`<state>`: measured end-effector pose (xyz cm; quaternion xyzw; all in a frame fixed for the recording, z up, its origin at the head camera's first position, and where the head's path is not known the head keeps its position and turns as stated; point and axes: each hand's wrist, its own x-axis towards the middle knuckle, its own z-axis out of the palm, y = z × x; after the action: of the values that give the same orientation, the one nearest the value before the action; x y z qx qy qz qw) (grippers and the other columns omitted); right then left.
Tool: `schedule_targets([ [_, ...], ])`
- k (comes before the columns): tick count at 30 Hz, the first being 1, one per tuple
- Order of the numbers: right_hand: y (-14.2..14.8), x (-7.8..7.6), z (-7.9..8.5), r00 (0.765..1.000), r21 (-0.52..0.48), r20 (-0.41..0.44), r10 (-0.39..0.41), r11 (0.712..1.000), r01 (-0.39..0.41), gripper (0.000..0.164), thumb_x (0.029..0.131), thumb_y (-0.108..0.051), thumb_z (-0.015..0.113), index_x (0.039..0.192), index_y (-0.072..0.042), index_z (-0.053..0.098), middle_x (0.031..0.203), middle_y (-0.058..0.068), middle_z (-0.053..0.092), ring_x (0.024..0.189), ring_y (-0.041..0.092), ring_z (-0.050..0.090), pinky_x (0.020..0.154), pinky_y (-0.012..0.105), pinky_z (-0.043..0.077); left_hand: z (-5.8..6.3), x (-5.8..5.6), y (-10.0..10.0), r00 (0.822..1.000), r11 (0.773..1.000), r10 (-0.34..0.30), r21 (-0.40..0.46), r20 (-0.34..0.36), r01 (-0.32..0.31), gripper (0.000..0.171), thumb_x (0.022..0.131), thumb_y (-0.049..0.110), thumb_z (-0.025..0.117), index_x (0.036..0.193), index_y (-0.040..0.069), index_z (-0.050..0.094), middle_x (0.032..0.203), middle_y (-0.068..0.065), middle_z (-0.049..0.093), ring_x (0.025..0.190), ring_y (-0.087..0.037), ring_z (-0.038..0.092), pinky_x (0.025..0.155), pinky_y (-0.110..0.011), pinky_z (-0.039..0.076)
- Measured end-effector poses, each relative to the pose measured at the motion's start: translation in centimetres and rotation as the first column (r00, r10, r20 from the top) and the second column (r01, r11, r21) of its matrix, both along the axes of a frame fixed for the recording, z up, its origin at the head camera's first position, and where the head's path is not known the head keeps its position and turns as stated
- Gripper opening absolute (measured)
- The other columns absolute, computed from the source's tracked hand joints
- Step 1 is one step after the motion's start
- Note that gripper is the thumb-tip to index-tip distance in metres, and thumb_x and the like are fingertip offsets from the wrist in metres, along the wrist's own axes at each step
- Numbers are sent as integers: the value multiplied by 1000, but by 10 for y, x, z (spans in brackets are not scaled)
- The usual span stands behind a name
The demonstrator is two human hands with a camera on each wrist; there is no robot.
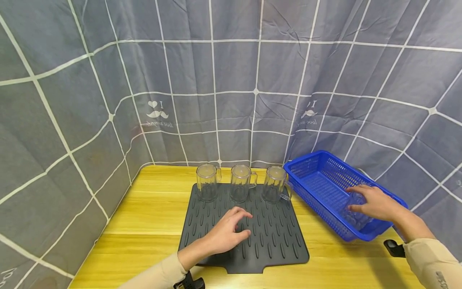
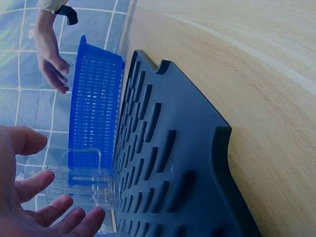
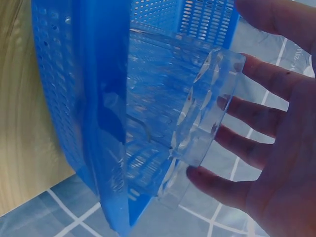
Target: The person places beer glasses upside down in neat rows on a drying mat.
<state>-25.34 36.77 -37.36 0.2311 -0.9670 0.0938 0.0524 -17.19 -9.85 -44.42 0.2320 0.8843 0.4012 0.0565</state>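
My left hand (image 1: 229,230) hovers above the dark grey drying mat (image 1: 267,241), its thumb and fingers spread and holding nothing. Along the mat's far edge stand three clear glass mugs: a left one (image 1: 207,188), a middle one (image 1: 240,188) and a right one (image 1: 272,186). Over the near end of the blue plastic basket (image 1: 310,200) is my right hand (image 1: 375,202). In the right wrist view its fingertips (image 3: 229,101) touch a glass mug (image 3: 197,108) inside the basket, while the thumb stays apart from it. More glass shows beside that mug, partly hidden.
Yellow wood-grain tabletop (image 1: 159,216) surrounds the mat and basket. A grey curtain (image 1: 234,80) with white grid lines hangs behind and at both sides. The basket stands close to the mat's right side, angled. Handles on the mugs point rightward.
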Motion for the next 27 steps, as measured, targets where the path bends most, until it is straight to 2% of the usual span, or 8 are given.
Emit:
schedule_targets([
  [3,1,0,-2,999,-34,-11,36,999,-36,54,80,-25,83,123,3,66,120,29,64,113,53,58,90,66,46,1,-1,0,1000,1000,1,-2,-5,-1,36,98,33,62,134,25,59,137,4,50,97,-25,53,74,-27,44],
  [8,3,0,-4,999,-58,-18,42,997,-43,56,74,-16,85,123,4,66,121,31,62,113,54,56,90,67,44,1,-2,1,1000,1000,3,-11,-13,-3,37,98,34,62,134,26,59,137,4,50,99,-20,52,76,-28,45],
  [16,6,5,-6,999,-72,18,36,997,-35,58,67,-6,85,121,2,66,122,29,60,108,50,59,85,62,49,-2,0,1,1000,1000,1,-7,-3,-1,37,98,35,63,134,27,59,137,5,50,96,-26,54,73,-28,44],
  [20,6,6,-3,1000,-77,19,15,997,-13,55,70,-7,84,122,0,67,122,27,61,110,49,59,86,62,48,-3,-2,4,1000,1000,-2,-4,-4,2,36,98,35,62,133,27,59,137,5,50,100,-20,52,76,-28,45],
  [27,5,6,2,1000,-154,5,-27,988,28,52,76,-10,82,125,-4,65,128,27,60,120,50,53,92,64,42,-1,-2,4,1000,1000,-11,-2,-6,11,36,98,34,62,133,26,59,137,5,50,99,-14,49,76,-29,45],
])
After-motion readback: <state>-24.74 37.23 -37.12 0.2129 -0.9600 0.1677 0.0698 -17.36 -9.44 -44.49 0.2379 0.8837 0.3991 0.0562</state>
